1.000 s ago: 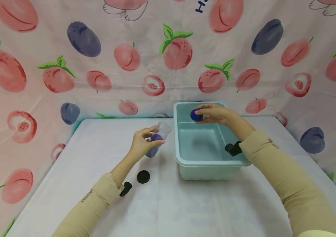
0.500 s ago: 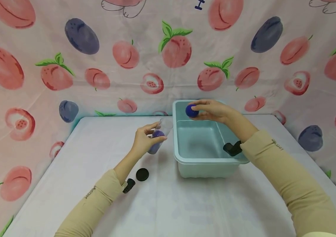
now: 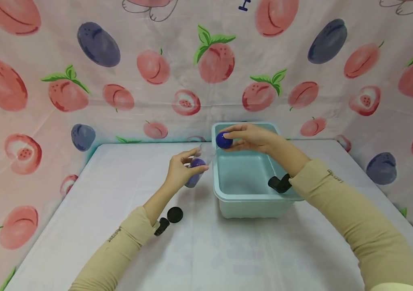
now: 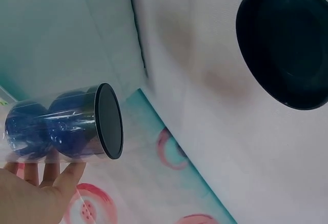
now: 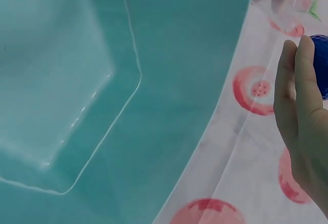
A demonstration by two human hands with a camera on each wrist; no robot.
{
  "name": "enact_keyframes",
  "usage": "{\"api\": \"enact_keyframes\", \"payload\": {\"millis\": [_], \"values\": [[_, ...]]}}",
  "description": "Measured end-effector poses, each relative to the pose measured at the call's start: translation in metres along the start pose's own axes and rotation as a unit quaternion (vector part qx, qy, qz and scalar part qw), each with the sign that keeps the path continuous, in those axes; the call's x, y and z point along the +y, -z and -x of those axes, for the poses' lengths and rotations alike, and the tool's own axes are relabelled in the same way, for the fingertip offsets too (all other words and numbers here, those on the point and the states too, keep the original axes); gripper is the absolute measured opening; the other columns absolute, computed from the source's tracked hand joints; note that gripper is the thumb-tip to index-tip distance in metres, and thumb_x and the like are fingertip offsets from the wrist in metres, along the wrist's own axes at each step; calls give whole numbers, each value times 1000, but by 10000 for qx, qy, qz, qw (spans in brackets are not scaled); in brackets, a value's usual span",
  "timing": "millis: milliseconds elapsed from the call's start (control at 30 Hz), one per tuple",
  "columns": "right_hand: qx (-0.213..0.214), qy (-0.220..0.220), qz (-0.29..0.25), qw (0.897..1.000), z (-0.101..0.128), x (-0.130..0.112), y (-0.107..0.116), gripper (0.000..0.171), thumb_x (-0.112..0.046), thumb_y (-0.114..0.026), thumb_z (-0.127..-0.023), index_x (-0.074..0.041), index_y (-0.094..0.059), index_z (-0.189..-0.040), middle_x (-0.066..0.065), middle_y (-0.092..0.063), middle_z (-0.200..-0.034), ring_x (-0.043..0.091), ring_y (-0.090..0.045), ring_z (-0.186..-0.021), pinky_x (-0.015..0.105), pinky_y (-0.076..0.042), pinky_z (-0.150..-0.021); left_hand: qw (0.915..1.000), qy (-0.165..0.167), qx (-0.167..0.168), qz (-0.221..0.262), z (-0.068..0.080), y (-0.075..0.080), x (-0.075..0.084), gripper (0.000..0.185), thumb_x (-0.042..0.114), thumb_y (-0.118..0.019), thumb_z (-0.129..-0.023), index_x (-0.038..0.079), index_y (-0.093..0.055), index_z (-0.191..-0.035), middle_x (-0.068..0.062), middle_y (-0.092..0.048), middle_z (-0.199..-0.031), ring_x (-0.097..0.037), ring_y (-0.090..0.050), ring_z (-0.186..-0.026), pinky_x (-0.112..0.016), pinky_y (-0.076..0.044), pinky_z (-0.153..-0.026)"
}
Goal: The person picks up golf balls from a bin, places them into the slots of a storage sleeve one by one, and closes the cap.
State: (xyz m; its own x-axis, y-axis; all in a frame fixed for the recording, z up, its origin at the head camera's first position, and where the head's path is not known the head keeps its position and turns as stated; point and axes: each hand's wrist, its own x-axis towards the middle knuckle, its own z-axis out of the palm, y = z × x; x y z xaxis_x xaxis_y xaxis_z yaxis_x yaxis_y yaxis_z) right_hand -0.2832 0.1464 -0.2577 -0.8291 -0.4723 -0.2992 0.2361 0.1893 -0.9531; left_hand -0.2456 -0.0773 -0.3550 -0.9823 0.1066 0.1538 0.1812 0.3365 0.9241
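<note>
My left hand (image 3: 180,169) grips a clear plastic tube (image 3: 208,152), tilted with its open end toward the bin. Two dark blue balls (image 4: 72,124) sit inside it, against a black base (image 4: 110,121) in the left wrist view. My right hand (image 3: 253,138) pinches another blue ball (image 3: 224,140) between thumb and fingers. That ball is over the bin's left rim, just right of the tube's mouth. In the right wrist view the ball (image 5: 322,65) shows dimples and is partly cut off by the frame edge. A round black lid (image 3: 175,214) lies on the table below the left hand.
A light blue-green plastic bin (image 3: 253,198) stands on the white-covered table (image 3: 192,250), under the right forearm. Behind the table hangs a fruit-print cloth (image 3: 192,52). Black wrist devices (image 3: 279,184) are strapped at both cuffs.
My right hand has carried its ball leftward from over the bin to near the tube's mouth. The left hand has shifted slightly right and up with the tube.
</note>
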Motion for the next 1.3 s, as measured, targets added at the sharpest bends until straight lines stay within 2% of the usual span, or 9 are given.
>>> {"api": "enact_keyframes", "payload": {"millis": [167, 233, 400, 500, 733, 967, 1300], "values": [[3, -18, 72, 10000, -2, -1, -7, 48, -17, -46, -99, 6, -37, -140, 23, -46, -135, 22, -62, -98, 44, -42, -100, 9999, -124, -28, -14, 0, -1, 2, 59, 15, -81, -73, 14, -60, -128, -12, -65, -122, -32, -60, -112, -46, -50, -94], [24, -73, 12, 10000, -3, -1, -10, 48, -19, -45, -100, 6, -38, -140, 21, -49, -130, 23, -61, -98, 44, -43, -99, 9999, -142, -7, -8, -1, -1, 2, 58, 15, -81, -73, 13, -60, -128, -12, -65, -122, -32, -60, -111, -46, -50, -94], [127, -237, -321, 9991, -3, -3, -12, 47, -20, -41, -101, 4, -38, -141, 19, -46, -128, 21, -62, -94, 31, -56, -83, 9999, -120, 5, 4, -2, -3, 2, 59, 16, -81, -74, 13, -60, -128, -12, -64, -124, -33, -60, -111, -47, -50, -94], [120, -178, -301, 9993, -3, -3, -12, 46, -18, -40, -102, 5, -37, -141, 19, -47, -127, 19, -63, -92, 26, -57, -78, 9999, -127, -7, 38, -2, -4, 1, 60, 17, -81, -74, 12, -59, -129, -12, -62, -127, -33, -60, -111, -47, -50, -93], [-15, -14, -46, 10000, -1, -5, -15, 44, -18, -40, -102, 6, -41, -138, 8, -59, -104, 20, -65, -94, 33, -54, -88, 9997, -178, 83, 141, -1, -3, -4, 61, 14, -81, -73, 11, -59, -129, -11, -60, -129, -32, -61, -110, -47, -51, -92], [32, 28, 7, 10000, 2, -4, -19, 43, -19, -39, -102, 5, -41, -138, 11, -58, -110, 23, -63, -100, 38, -51, -93, 9998, -40, 23, 169, 0, 0, -7, 61, 15, -82, -72, 11, -59, -128, -13, -61, -128, -32, -61, -110, -48, -50, -93], [457, 390, -293, 9978, 9, -6, -31, 39, -15, -45, -100, 8, -46, -132, 4, -64, -90, 14, -66, -83, 38, -49, -93, 9997, 143, 99, 151, 2, 10, -11, 61, 17, -82, -72, 11, -59, -128, -15, -61, -124, -34, -60, -110, -49, -49, -94]]}}
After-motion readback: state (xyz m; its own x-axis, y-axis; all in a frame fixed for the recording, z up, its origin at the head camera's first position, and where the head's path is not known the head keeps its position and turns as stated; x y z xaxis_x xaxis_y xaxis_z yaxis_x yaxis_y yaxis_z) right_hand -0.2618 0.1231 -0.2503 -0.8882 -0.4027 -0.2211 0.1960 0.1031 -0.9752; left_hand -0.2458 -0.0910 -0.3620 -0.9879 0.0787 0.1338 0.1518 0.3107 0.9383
